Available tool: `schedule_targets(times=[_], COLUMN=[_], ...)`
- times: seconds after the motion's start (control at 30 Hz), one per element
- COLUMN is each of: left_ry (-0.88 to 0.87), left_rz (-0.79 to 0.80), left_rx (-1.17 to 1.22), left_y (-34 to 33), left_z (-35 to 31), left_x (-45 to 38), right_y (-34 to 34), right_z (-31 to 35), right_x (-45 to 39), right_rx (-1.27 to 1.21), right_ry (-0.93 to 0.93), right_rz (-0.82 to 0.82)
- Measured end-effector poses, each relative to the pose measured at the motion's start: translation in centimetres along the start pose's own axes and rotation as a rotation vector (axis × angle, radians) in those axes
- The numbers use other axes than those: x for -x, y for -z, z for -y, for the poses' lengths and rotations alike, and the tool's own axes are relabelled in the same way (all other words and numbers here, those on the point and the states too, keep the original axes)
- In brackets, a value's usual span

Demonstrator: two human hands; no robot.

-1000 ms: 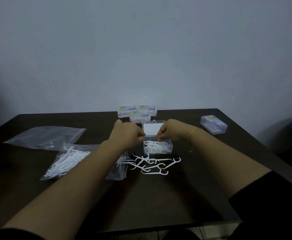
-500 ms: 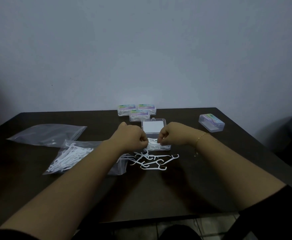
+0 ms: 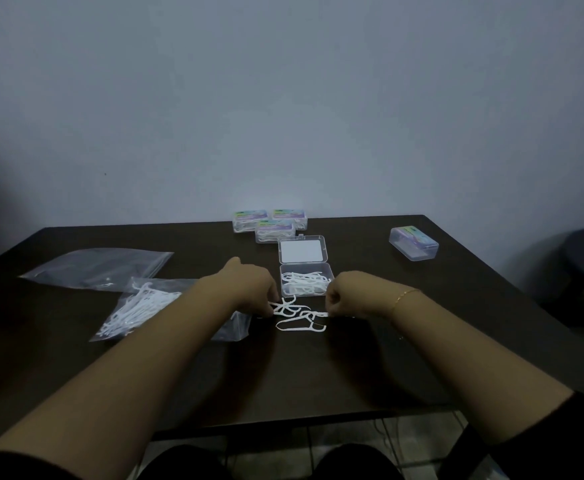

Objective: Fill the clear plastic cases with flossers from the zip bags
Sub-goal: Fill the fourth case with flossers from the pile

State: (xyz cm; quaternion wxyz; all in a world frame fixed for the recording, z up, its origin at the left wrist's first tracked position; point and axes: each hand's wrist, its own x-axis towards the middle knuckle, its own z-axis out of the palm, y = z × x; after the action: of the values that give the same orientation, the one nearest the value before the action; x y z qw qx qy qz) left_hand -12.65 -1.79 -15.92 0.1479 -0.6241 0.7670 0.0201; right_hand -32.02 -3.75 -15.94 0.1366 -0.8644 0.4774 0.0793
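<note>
Both hands have dropped from the open case (image 3: pixel 306 284) to the loose flossers (image 3: pixel 299 315) at its 6 o'clock — left hand (image 3: pixel 252 289) and right hand (image 3: pixel 347 297) apparently pinching some, so another load follows.

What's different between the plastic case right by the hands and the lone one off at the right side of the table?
The open case has its lid folded back flat and white flossers lying loose inside; the lone case is closed with a coloured label on its lid. The open one sits square to the table edge, the lone one skewed. Both are small clear plastic boxes.
</note>
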Motion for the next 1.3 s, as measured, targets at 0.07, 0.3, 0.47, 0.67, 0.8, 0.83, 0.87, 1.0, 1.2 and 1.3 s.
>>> schedule_targets(times=[0.07, 0.3, 0.47, 0.67, 0.8, 0.83, 0.87, 1.0, 1.2, 1.3], left_ry=[-0.005, 0.001, -0.001, 0.002, 0.003, 0.000, -0.002, 0.008, 0.025, 0.009], left_rz=[-0.020, -0.010, 0.014, -0.005, -0.094, -0.114, -0.132, -0.207, -0.300, -0.350], left_rx=[0.026, 0.111, 0.089, 0.117, 0.186, 0.200, 0.218, 0.367, 0.572, 0.673], left_y=[0.2, -0.1, -0.5, -0.7, -0.8, -0.7, -0.6, 0.2, 0.3, 0.4], left_z=[-0.1, -0.6, -1.1, -1.2, -0.7, -0.5, -0.4, 0.0, 0.6, 0.9], left_x=[0.0, -0.3, -0.6, -0.8, -0.7, -0.8, -0.8, -0.8, -1.1, -1.3], right_y=[-0.2, -0.3, -0.5, -0.6, -0.2, -0.1, 0.1, 0.9, 1.7, 1.9], right_z=[-0.2, -0.8, -0.8, -1.1, -1.6, -1.7, -1.9, -2.1, -2.2, -2.2], right_x=[0.2, 1.3, 1.5, 1.6, 1.7, 1.7, 1.6, 1.3, 0.2, -0.8], right_rx=[-0.007, -0.112, -0.071, -0.103, -0.220, -0.265, -0.319, -0.511, -0.649, -0.687], right_ry=[-0.022, -0.087, -0.120, -0.138, -0.132, -0.125, -0.119, -0.080, -0.066, -0.095], right_rz=[0.002, 0.049, 0.041, 0.066, 0.017, -0.007, -0.033, -0.206, -0.423, -0.487])
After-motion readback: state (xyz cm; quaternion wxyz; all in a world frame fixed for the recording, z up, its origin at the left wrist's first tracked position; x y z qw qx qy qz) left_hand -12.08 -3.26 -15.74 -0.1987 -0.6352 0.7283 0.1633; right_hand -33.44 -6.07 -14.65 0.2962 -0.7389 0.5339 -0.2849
